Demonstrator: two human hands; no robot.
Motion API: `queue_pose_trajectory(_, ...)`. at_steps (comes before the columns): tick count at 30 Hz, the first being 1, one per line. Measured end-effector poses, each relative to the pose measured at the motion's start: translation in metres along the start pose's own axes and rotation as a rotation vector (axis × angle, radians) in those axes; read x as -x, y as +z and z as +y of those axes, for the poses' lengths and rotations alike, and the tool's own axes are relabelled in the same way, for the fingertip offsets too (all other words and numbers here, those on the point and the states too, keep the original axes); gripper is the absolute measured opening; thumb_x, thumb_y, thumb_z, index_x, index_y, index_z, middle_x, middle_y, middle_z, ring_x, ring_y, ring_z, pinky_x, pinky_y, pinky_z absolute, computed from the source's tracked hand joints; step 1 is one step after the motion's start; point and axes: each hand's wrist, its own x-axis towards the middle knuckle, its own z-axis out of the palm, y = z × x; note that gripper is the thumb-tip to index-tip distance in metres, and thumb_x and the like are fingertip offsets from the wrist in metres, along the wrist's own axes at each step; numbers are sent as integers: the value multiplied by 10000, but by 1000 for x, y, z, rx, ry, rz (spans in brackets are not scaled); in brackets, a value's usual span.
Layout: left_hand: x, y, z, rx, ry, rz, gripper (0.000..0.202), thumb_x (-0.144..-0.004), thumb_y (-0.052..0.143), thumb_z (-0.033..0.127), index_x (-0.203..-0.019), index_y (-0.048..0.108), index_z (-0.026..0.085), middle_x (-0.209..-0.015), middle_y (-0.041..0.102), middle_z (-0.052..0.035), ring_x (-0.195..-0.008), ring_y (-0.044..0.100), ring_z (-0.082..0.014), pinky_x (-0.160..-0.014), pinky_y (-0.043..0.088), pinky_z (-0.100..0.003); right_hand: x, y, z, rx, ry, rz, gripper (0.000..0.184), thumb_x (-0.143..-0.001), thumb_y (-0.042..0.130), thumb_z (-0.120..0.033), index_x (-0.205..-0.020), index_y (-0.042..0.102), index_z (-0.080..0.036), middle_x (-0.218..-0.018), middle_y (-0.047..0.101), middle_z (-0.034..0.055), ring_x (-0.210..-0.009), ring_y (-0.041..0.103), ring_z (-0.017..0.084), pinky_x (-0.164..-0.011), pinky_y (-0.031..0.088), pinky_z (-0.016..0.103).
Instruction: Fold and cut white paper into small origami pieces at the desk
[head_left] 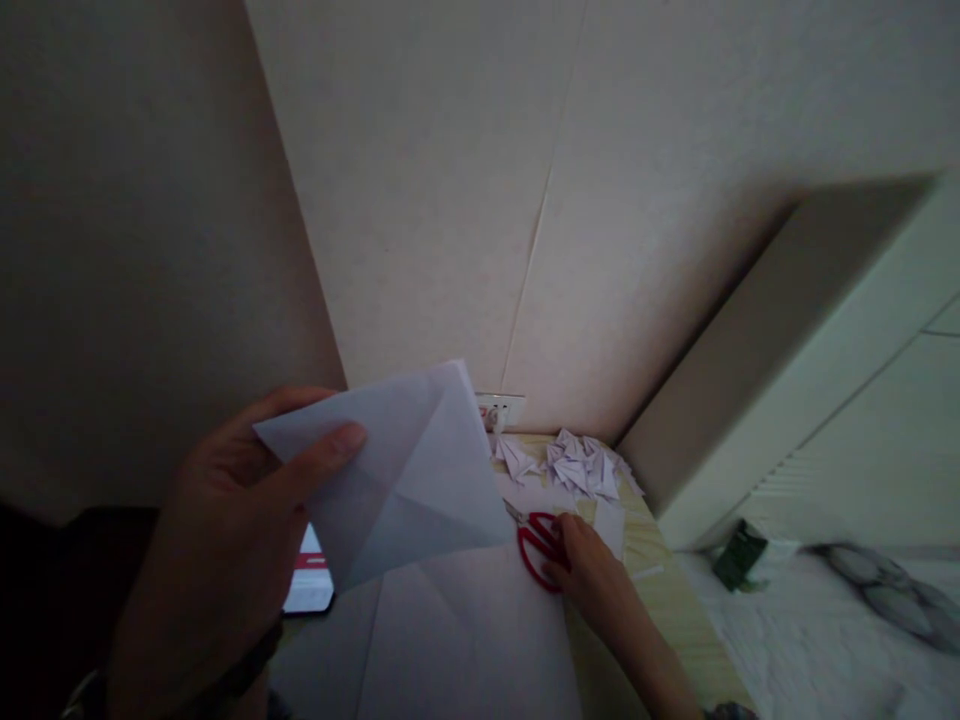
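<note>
My left hand [247, 490] is raised and pinches a folded sheet of white paper [420, 470] by its left corner, thumb on top. Crease lines cross the paper's face. Lower down on the right, my right hand [585, 565] has its fingers on the red handles of a pair of scissors [534, 540]. The short metal blades point up and left, near the folded paper's right corner. Beneath the held paper lie larger white sheets [465, 640] on the table.
Folded paper pieces [581, 465] are heaped at the back of the wooden table [675, 610]. A lit phone [309, 575] lies at the left, partly behind my left hand. A wall socket [510, 405] sits above the table's back edge. On the right stands a pale cabinet [825, 400].
</note>
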Motion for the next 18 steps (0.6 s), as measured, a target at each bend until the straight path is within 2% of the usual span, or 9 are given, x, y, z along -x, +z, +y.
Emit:
queue_pose_trajectory(3,2,1,2,12,6,7,182,-498,794,118,-622,701,212,-526,693,58,-425,616,-93,-400,495,-130,-2,1,1,-48,-6,26,173,-734,572,-118,-896,613,-162,-965,701,142,-935,661,293,-847,477,391)
queue_pose_trajectory(7,3,0,3,-35,-17,17,225,-513,830,183,-704,720,228,-538,701,51,-384,607,-114,-349,486,-154,5,-10,-5,-198,-60,34,116,-779,535,-167,-877,592,-188,-816,690,62,-757,655,211,-715,505,318)
queue_pose_trajectory(8,4,0,2,-56,-10,22,245,-523,838,202,-739,727,234,-540,701,53,-363,593,-112,-325,469,-152,8,-15,-8,-273,-97,39,112,-801,520,-197,-891,586,-203,-819,681,42,-782,654,198,-744,515,312)
queue_pose_trajectory(9,4,0,1,-74,6,27,265,-532,844,219,-772,733,241,-544,701,55,-350,582,-109,-307,453,-149,12,-20,-13,-474,-164,59,111,-787,540,-220,-888,586,-207,-829,676,44,-808,650,206,-771,521,331)
queue_pose_trajectory(12,5,-1,-4,-122,62,16,313,-575,847,243,-871,748,268,-567,699,66,-355,575,-101,-289,429,-133,22,-33,-30,-940,-212,62,202,-719,659,-294,-891,578,-226,-787,644,12,-745,639,195,-679,530,313)
queue_pose_trajectory(15,7,-1,-7,-157,135,-7,346,-618,845,246,-949,755,298,-594,700,76,-396,605,-106,-308,454,-132,28,-39,-49,-1106,-150,47,249,-724,753,-349,-844,572,-227,-700,627,-17,-609,602,152,-590,511,276)
queue_pose_trajectory(16,7,-1,-7,-166,168,-10,351,-628,846,249,-962,756,308,-598,702,81,-400,611,-106,-312,459,-132,28,-39,-54,-1164,-189,49,260,-731,751,-390,-831,577,-224,-637,604,-31,-538,569,139,-546,495,271)
queue_pose_trajectory(18,9,-2,-7,-181,222,-15,330,-636,850,253,-947,762,319,-602,705,89,-411,620,-103,-324,465,-125,29,-37,-61,-1254,-329,39,296,-785,703,-469,-730,545,-224,-499,517,-60,-449,502,122,-566,513,298)
